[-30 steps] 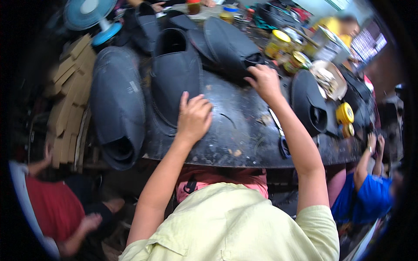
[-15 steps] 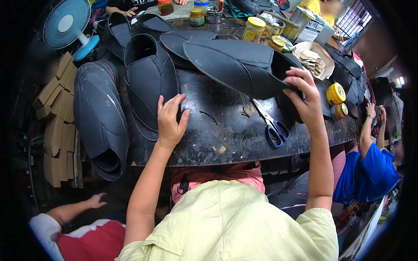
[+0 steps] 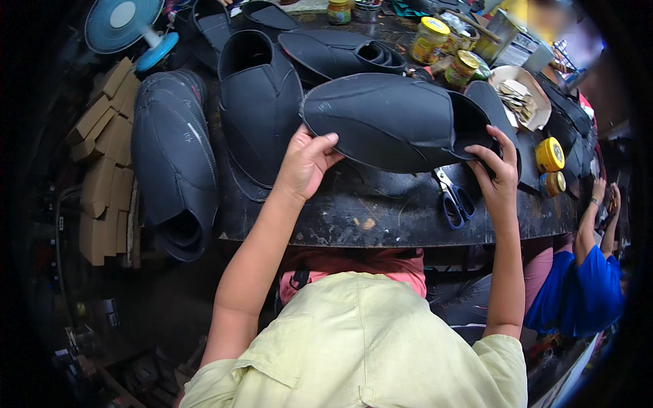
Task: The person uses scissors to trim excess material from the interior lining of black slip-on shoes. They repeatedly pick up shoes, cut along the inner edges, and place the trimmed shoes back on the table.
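A black stitched shoe upper (image 3: 388, 119) is stretched between my two hands above the dark table. My left hand (image 3: 307, 162) pinches its toe edge, the thumb lying on top. My right hand (image 3: 498, 163) grips the rim at the heel opening. Just left of my left hand stands another black upper (image 3: 262, 95), overlapping a further one beneath it. At the far left lies a stack of nested uppers (image 3: 175, 163) with pale markings. Blue-handled scissors (image 3: 454, 198) rest below the held upper, their blades partly hidden by it.
Glue-stained jars (image 3: 428, 41), a cardboard tray of small pieces (image 3: 520, 98) and yellow-lidded pots (image 3: 549, 155) line the right side. A fan (image 3: 124, 27) and stacked cardboard pieces (image 3: 109, 170) are at left. A person in blue (image 3: 578, 289) sits at right.
My left hand has moved right and up and taken hold of the upper's toe. The upper has come down and levelled in my hands. A person at lower left has left the view.
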A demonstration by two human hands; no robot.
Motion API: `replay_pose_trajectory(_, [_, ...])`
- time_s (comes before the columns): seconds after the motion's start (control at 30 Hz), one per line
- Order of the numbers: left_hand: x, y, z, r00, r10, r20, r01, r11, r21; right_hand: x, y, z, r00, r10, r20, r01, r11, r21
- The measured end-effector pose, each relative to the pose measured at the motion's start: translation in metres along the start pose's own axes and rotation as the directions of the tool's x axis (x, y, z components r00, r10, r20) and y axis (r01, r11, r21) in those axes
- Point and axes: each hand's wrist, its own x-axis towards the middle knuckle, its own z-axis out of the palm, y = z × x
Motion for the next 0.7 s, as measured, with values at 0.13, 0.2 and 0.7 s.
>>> replay_pose_trajectory(0.13, [-0.004, 0.002, -0.010, 0.996, -0.088, 0.015, 0.089, 0.994, -0.071, -0.021, 0.000, 0.014, 0.999, 0.039, 0.033, -0.039, 0.999, -0.014])
replay_pose_trajectory(0.2, [-0.002, 0.001, -0.013, 0.995, -0.100, -0.015, 0.099, 0.995, -0.032, -0.027, -0.002, 0.016, 0.995, 0.077, 0.056, -0.078, 0.997, 0.003])
replay_pose_trajectory(0.7, [-0.054, -0.037, -0.010, 0.982, -0.159, -0.097, 0.165, 0.985, 0.056, -0.093, -0.025, 0.008, 0.873, 0.373, 0.314, -0.337, 0.927, -0.163])
